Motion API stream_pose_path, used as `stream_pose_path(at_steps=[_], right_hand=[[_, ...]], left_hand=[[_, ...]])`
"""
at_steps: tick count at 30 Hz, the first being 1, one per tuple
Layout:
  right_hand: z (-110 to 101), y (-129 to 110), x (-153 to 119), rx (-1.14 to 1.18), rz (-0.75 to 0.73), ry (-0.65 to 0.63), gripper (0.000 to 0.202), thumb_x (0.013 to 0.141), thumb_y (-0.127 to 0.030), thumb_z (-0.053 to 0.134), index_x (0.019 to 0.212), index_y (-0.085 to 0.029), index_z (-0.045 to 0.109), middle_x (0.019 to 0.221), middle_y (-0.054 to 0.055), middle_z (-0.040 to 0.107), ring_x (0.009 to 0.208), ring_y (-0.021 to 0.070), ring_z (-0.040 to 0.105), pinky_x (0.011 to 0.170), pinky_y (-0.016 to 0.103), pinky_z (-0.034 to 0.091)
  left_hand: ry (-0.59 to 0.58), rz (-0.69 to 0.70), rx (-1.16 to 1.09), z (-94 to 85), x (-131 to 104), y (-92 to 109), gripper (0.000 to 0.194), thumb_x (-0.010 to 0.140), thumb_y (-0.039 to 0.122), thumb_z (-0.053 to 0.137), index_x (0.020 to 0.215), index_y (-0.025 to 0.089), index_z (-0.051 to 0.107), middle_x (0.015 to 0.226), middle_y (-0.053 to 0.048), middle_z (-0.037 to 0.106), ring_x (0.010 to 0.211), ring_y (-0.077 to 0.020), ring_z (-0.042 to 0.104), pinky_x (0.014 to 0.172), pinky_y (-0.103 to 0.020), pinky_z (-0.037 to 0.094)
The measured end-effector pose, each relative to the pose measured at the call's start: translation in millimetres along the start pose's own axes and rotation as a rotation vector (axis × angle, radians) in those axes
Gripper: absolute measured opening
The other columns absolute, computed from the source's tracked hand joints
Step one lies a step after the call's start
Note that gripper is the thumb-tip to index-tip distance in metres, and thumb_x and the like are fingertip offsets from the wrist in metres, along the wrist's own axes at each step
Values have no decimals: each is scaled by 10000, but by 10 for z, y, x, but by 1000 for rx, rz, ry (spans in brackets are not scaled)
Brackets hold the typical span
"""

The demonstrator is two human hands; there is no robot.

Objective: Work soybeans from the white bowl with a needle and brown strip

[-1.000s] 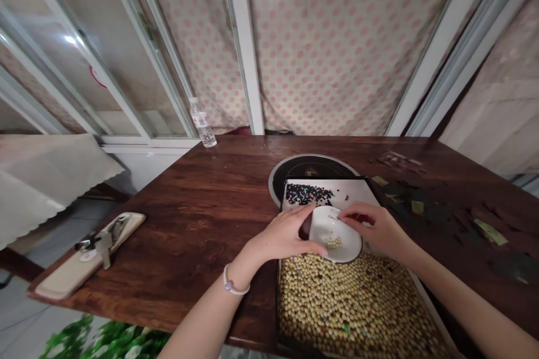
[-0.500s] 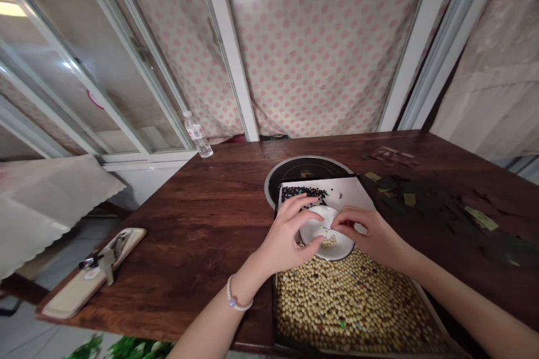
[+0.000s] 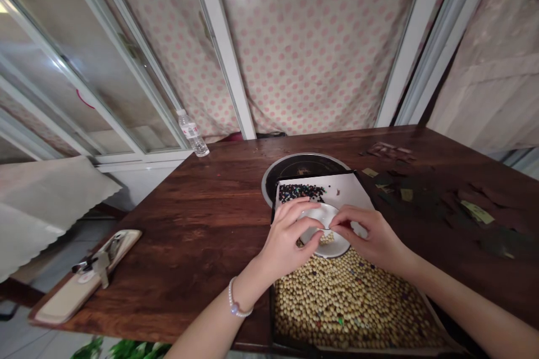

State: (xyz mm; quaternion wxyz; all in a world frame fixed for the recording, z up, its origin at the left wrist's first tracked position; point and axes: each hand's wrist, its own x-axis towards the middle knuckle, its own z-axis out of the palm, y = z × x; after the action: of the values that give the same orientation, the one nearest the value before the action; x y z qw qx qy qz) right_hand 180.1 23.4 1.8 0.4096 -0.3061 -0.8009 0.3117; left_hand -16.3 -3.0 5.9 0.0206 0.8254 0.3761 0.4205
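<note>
A white bowl (image 3: 337, 248) with a dark rim and some pale beads in it sits on a black-edged tray (image 3: 357, 182). Over the bowl, my right hand (image 3: 370, 230) pinches a thin dark strand (image 3: 327, 228), perhaps a cord or wire. My left hand (image 3: 290, 233) has its thumb and index finger brought together at the strand's other end, with the remaining fingers loosely curved. Whether a bead is on the strand is too small to tell. Many cream round beads (image 3: 337, 303) fill the near part of the tray. Small dark beads (image 3: 301, 192) lie at its far left.
A round black plate (image 3: 290, 171) lies partly under the tray. Dark scraps with yellow labels (image 3: 475, 212) cover the table's right side. A plastic bottle (image 3: 192, 133) stands at the far left edge. A pale board (image 3: 84, 286) with a metal clamp-like device lies at near left.
My left thumb and index finger have closed from a wide gap onto the strand's end near my right fingertips. The view has shifted slightly.
</note>
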Motion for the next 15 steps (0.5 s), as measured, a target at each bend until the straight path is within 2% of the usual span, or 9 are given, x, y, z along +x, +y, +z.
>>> stream_pose_path(at_steps=[5, 9, 15], right_hand=[[21, 20, -33, -16, -94, 93, 84, 848, -157, 554, 801, -184, 617, 698, 14, 592, 640, 136, 544, 580, 268, 429], [32, 26, -53, -76, -183, 143, 93, 835, -116, 549, 838, -181, 615, 718, 26, 590, 656, 141, 547, 584, 267, 452], [-2, 44, -46, -122, -182, 97, 101, 847, -127, 527, 851, -199, 598, 744, 32, 589, 669, 154, 554, 592, 279, 460]], left_hand=[[29, -61, -154, 26, 22, 18, 88, 784, 119, 632, 808, 198, 664, 1103, -69, 645, 1095, -228, 540, 943, -452, 429], [53, -109, -197, 51, 27, 33, 85, 773, 125, 650, 801, 199, 681, 1089, -68, 654, 1065, -226, 558, 922, -454, 444], [62, -150, -214, 63, 29, 15, 90, 780, 143, 652, 809, 214, 698, 1083, -60, 659, 1035, -224, 585, 899, -451, 462]])
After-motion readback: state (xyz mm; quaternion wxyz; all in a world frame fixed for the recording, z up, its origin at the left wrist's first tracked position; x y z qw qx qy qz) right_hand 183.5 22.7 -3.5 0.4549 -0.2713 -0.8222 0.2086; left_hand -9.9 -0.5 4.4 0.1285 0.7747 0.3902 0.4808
